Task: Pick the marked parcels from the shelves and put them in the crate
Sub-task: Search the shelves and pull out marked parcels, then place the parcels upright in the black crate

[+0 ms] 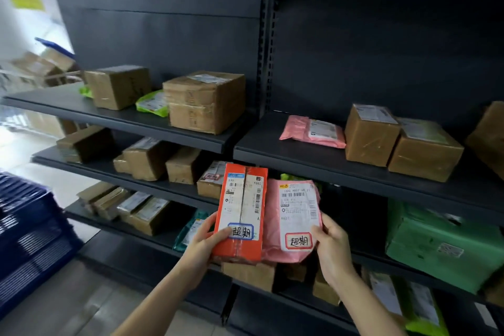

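Shelves (300, 153) of dark metal carry brown cardboard boxes (204, 102), a pink mailer (313, 131) and green bags (441, 245). A blue crate (27, 240) sits low at the left, too blurred to tell its contents. In front of the middle shelf the left hand (201, 248) reaches up. Its grip is closed round the near left corner of an orange parcel (241, 213), with the thumb on the marked label. The right hand (331, 251) pinches the near right edge of a pink parcel (291, 221). The parcels are side by side and touching, long axes upright, far ends toward the shelves, labels facing the camera.
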The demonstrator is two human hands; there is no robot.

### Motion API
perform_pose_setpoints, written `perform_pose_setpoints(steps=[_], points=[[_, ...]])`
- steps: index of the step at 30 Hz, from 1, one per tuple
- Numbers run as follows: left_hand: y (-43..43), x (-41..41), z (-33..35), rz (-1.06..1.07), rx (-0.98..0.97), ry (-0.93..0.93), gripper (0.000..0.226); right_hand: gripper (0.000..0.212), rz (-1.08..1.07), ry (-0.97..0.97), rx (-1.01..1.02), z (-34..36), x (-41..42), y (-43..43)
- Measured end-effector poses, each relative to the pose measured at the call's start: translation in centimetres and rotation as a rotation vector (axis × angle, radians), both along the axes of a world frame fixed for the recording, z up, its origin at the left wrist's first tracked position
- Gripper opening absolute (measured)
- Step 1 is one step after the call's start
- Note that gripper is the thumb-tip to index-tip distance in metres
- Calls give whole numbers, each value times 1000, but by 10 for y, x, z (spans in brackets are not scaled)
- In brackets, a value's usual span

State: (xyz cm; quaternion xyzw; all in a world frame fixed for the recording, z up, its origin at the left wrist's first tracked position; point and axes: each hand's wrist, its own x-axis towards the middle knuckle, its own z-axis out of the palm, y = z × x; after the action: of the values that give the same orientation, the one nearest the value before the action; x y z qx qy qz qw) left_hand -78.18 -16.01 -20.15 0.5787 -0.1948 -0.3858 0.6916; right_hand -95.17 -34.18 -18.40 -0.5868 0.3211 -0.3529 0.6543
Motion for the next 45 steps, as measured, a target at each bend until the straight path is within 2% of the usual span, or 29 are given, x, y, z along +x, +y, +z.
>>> perform_pose_setpoints(steps=[11,24,29,33,39,45], points=[[130,66,14,328,-35,-15,65,37,325,-17,-26,24,124,98],[366,184,9,678,-22,-29,70,27,593,-29,-5,29,312,318],[435,227,8,753,-20,-31,55,26,617,-42,18,30,371,389],[474,250,5,815,-21,-12,55,22,650,-43,47,28,411,433],[515,289,0,891,-12,-2,73,31,738,-34,60,25,474,474],[537,356,-5,952,-4,-7,73,31,832,-23,62,20,559,498]])
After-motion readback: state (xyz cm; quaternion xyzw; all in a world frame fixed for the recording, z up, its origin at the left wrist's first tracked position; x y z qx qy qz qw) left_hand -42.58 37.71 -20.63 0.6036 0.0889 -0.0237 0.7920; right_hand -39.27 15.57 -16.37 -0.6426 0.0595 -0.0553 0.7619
